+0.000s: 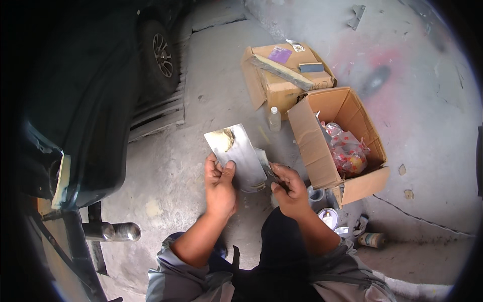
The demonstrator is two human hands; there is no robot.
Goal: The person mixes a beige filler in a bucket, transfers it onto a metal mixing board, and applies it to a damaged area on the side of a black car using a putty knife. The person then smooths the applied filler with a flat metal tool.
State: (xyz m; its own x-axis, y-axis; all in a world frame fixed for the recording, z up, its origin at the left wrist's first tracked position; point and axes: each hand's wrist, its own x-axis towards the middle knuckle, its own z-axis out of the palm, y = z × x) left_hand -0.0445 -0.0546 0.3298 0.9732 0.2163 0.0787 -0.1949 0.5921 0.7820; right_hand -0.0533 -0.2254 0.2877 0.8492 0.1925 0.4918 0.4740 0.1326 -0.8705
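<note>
Plate: in the head view, a flat rectangular plate (244, 161) is held above the concrete floor (166, 176), left of the near carton (314, 143).
Plate's direction: its long axis slants from far left to near right, one short edge pointing away from the person; the broad face looks up.
Plate's look: pale grey-white with a soft sheen; a yellowish, brown-edged smear (228, 141) sits at the far end.
Left grip: the left grip (220, 194) is closed on the plate's left edge, thumb flat on its face.
Right grip: the right grip (293, 196) is pinched on a thin scraper-like tool (261, 157); its pale blade is at the plate's right edge, partly hidden, and I cannot tell whether they touch.
Near carton: right, topless, holding a red-patterned plastic bag (347, 151).
Far carton: the far carton (284, 98) carries a long grey strip (282, 72) and a blue block (311, 67).
Bottle: a clear bottle (274, 121) stands upright just near of it.
Vehicle: a dark vehicle (100, 100) fills the left.
</note>
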